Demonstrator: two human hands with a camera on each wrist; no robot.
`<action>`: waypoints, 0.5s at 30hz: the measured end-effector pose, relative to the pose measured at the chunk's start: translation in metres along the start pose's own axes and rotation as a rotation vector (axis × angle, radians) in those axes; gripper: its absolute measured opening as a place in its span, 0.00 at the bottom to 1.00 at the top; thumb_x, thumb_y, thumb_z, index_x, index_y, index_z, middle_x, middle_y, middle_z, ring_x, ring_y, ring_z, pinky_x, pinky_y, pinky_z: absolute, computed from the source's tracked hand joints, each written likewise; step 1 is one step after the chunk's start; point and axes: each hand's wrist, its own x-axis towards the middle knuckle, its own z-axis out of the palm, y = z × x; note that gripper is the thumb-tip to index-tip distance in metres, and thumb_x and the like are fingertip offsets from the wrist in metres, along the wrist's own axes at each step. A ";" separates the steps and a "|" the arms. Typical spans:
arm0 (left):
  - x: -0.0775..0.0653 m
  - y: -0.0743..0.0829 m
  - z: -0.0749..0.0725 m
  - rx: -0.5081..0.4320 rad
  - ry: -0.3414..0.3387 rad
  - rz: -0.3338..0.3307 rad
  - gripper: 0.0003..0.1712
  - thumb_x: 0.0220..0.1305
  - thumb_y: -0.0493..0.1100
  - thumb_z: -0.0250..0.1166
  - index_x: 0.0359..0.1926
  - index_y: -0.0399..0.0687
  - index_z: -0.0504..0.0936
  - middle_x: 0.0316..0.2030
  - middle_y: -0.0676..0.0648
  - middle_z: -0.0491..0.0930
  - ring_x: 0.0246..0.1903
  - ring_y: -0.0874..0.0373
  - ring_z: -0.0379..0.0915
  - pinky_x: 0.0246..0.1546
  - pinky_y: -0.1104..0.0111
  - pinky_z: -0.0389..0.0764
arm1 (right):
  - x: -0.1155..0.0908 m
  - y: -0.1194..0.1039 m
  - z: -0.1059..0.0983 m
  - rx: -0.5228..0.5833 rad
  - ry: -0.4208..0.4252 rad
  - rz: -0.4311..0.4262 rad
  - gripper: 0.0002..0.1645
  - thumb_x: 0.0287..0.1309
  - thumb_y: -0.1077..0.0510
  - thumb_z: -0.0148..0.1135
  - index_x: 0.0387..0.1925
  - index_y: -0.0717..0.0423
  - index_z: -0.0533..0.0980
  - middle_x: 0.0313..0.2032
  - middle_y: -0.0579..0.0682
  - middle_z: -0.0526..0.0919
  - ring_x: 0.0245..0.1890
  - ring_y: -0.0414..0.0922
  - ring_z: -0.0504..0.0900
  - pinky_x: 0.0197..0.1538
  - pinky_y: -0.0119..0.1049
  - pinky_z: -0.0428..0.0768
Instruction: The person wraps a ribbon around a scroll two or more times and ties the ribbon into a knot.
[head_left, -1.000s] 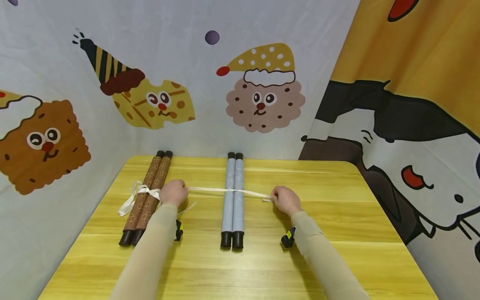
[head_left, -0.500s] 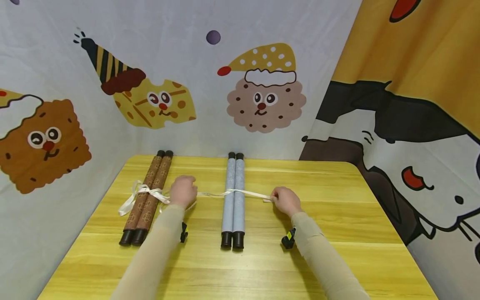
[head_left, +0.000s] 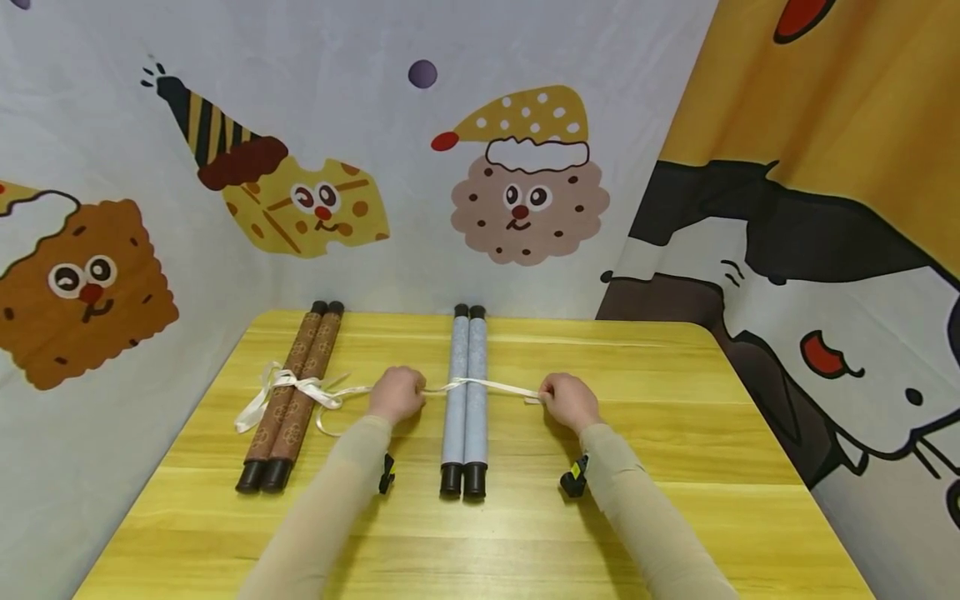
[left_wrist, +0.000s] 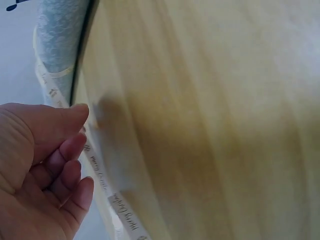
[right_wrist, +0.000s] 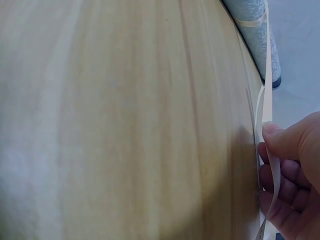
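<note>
Two pale blue patterned scroll rolls [head_left: 454, 425] with black end knobs lie side by side mid-table. A narrow cream ribbon [head_left: 508, 388] runs round their middle and out to both sides. My left hand [head_left: 396, 395], just left of the rolls, pinches it between thumb and forefinger; in the left wrist view the printed ribbon [left_wrist: 102, 180] trails past the curled fingers. To the right of the rolls, my right hand [head_left: 572, 402] holds the other side of the ribbon; the right wrist view shows thumb and fingers around the ribbon [right_wrist: 268, 75], its end hanging below.
At the left of the wooden table [head_left: 600, 542] lie two brown patterned scroll rolls [head_left: 302, 417], with a cream ribbon bow [head_left: 285, 380] round them. The loose blue-roll ribbon tail reaches towards that bow. A printed cloth wall [head_left: 420, 275] stands behind the table.
My left hand has slid right along the ribbon, from beside the brown rolls to close by the blue ones. The ribbon's left tail now lies behind it. The right hand stays put.
</note>
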 end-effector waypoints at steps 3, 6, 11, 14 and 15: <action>0.000 -0.001 0.003 0.000 0.007 -0.013 0.09 0.56 0.35 0.71 0.40 0.41 0.87 0.39 0.42 0.85 0.44 0.43 0.78 0.51 0.52 0.77 | -0.001 -0.001 0.000 0.000 0.003 -0.004 0.06 0.63 0.56 0.67 0.30 0.50 0.80 0.28 0.45 0.79 0.25 0.43 0.73 0.33 0.42 0.75; 0.001 -0.004 0.004 -0.006 0.017 -0.028 0.02 0.56 0.34 0.70 0.33 0.43 0.86 0.33 0.45 0.83 0.37 0.47 0.78 0.43 0.54 0.79 | -0.001 -0.001 0.001 0.002 0.004 -0.002 0.06 0.63 0.56 0.67 0.30 0.50 0.79 0.28 0.45 0.79 0.25 0.43 0.73 0.33 0.42 0.75; 0.000 -0.010 0.004 -0.018 0.030 -0.031 0.09 0.58 0.33 0.67 0.23 0.47 0.80 0.23 0.50 0.78 0.28 0.54 0.73 0.32 0.59 0.78 | -0.001 -0.001 0.001 0.008 0.002 -0.002 0.05 0.63 0.57 0.67 0.30 0.50 0.80 0.28 0.45 0.80 0.26 0.43 0.74 0.34 0.42 0.76; -0.001 -0.013 0.000 -0.068 0.037 0.000 0.10 0.59 0.33 0.67 0.23 0.47 0.80 0.24 0.50 0.78 0.28 0.54 0.73 0.33 0.58 0.78 | -0.001 0.000 0.002 0.010 -0.001 0.000 0.05 0.63 0.57 0.67 0.31 0.50 0.80 0.29 0.45 0.80 0.26 0.43 0.74 0.34 0.43 0.76; -0.001 -0.014 -0.002 -0.099 0.038 0.010 0.09 0.59 0.33 0.67 0.24 0.46 0.81 0.25 0.50 0.79 0.28 0.54 0.74 0.34 0.58 0.79 | 0.000 0.000 0.002 0.010 0.000 0.001 0.05 0.63 0.57 0.67 0.31 0.50 0.80 0.29 0.45 0.80 0.26 0.43 0.74 0.34 0.43 0.76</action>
